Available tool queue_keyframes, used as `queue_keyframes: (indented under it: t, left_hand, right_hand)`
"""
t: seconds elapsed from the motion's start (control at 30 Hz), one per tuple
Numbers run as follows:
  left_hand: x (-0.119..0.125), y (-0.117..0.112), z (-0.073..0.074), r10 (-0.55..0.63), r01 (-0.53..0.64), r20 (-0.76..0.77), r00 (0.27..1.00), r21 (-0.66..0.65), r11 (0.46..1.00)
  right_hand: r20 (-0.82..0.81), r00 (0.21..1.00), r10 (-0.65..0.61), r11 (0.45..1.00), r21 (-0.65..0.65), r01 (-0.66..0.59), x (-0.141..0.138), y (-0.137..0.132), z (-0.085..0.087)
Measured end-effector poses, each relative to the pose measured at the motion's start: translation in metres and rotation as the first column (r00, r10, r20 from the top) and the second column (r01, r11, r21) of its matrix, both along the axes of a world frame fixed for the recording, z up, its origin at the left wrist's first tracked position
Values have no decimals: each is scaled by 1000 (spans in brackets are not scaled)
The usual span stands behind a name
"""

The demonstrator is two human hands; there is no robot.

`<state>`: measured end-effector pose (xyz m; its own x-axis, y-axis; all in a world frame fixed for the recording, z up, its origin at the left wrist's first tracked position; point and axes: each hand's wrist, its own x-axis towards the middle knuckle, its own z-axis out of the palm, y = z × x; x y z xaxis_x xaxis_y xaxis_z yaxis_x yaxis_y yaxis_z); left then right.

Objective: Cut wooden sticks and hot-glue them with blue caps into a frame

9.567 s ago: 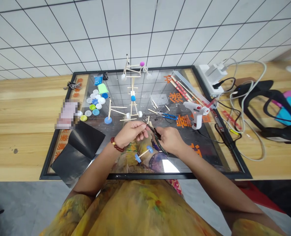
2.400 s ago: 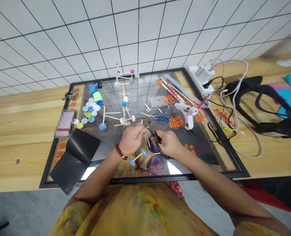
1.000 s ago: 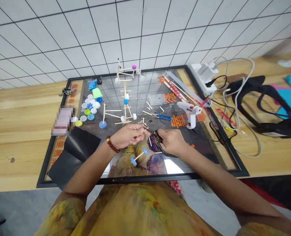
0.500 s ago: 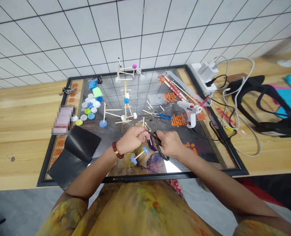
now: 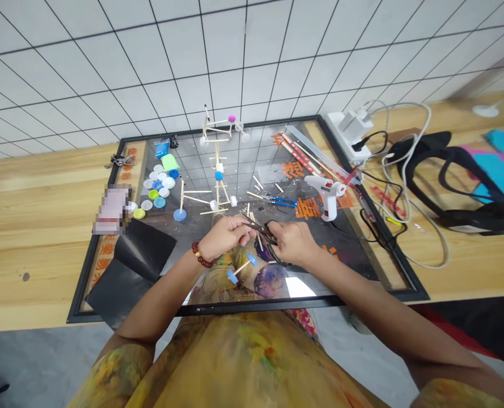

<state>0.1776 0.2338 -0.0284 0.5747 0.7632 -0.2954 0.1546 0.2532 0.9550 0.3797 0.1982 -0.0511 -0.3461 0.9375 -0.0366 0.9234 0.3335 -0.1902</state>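
Observation:
My right hand (image 5: 292, 241) grips the handles of dark scissors (image 5: 260, 228), whose blades point left toward my other hand. The fingers of my left hand (image 5: 227, 235) are pinched together at the blade tips; what sits in the pinch is too small to make out. Short wooden sticks (image 5: 258, 238) lie under and beside the scissors. Just below my hands rests a small stick with a blue bottle cap (image 5: 232, 276) on each end. Beyond them stands a frame of wooden sticks (image 5: 217, 192) with caps as wheels.
Coloured bottle caps (image 5: 160, 190) lie in a group at the left on the glass board (image 5: 183, 226). To the right are blue-handled pliers (image 5: 282, 202), a white glue gun (image 5: 329, 198), a power strip (image 5: 349, 139) with cables and a black headset (image 5: 460, 187). Black sheets (image 5: 143, 249) cover the left front.
The scissors and my right hand have shifted slightly left and the blades have turned flatter. My left hand has also moved slightly left, still pinched.

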Motion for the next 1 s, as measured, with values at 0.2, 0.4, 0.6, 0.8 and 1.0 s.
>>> queue_keyframes:
  t: [0.2, 0.4, 0.6, 0.8, 1.0]
  left_hand:
    - [1, -10, 8, 39, -39, 48, 998, -1, 999]
    - [-5, -9, 13, -8, 156, 287, 958, -497, 853]
    - [0, -18, 17, 55, 20, 187, 981, -378, 926]
    - [1, -22, 16, 18, 67, 203, 979, -408, 910]
    - [-4, -9, 16, 2, 100, 189, 982, -528, 843]
  right_hand:
    - [-306, 951, 44, 971, -212, -113, 2, -8, 9]
    - [-611, 791, 5, 892, -355, -279, 5, -7, 11]
    - [-324, 945, 43, 976, -187, -108, 1, -15, 15]
    - [-35, 990, 136, 983, -118, -139, -3, -16, 20]
    - [-117, 982, 148, 974, -156, -165, 2, -8, 10]
